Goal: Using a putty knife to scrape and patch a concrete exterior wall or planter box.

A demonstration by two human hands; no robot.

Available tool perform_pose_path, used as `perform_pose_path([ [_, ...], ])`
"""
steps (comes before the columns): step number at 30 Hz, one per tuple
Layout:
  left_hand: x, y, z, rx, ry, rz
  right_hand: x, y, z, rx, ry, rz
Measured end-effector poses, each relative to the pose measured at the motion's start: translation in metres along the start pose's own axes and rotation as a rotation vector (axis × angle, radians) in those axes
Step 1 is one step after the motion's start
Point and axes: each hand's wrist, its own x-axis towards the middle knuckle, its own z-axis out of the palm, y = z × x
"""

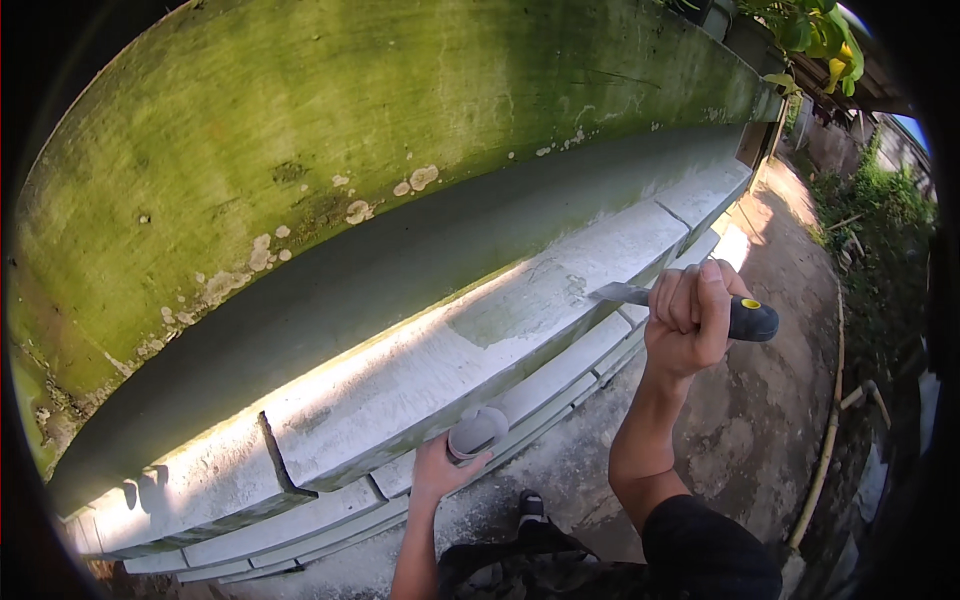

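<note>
My right hand [692,308] is closed around the handle of a putty knife [754,320], black with a yellow-rimmed hole at its end. Its metal blade points left, the tip at or just over the whitened top of a concrete ledge [370,400]; whether it touches I cannot tell. A bare greenish patch shows in the white coat left of the blade. Lower down, my left hand [440,468] grips a small round greyish cup [478,433] beside the ledge's front edge. What the cup holds is not clear.
Behind the ledge rises a mossy green concrete wall [300,130] with pale flaking spots. Whitish step-like courses [290,520] run below it. Dirt ground [745,440] lies at right, bordered by a bamboo pole [826,450] and plants [880,200]. My shoe [531,506] shows below.
</note>
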Motion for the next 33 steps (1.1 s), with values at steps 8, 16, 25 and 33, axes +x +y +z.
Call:
perform_pose_path([
  [8,-0.002,-0.008,0.000,-0.067,-0.011,0.046,-0.003,-0.005,0.018,-0.097,0.097,-0.056],
  [16,0.002,-0.018,-0.002,-0.085,0.001,0.095,-0.008,-0.004,0.041,-0.197,0.122,-0.137],
  [25,0.003,-0.016,-0.007,-0.154,-0.013,0.137,-0.016,-0.012,0.046,-0.227,0.100,-0.189],
  [33,-0.002,-0.010,-0.008,-0.157,0.010,0.125,-0.022,-0.018,0.048,-0.113,0.093,-0.136],
])
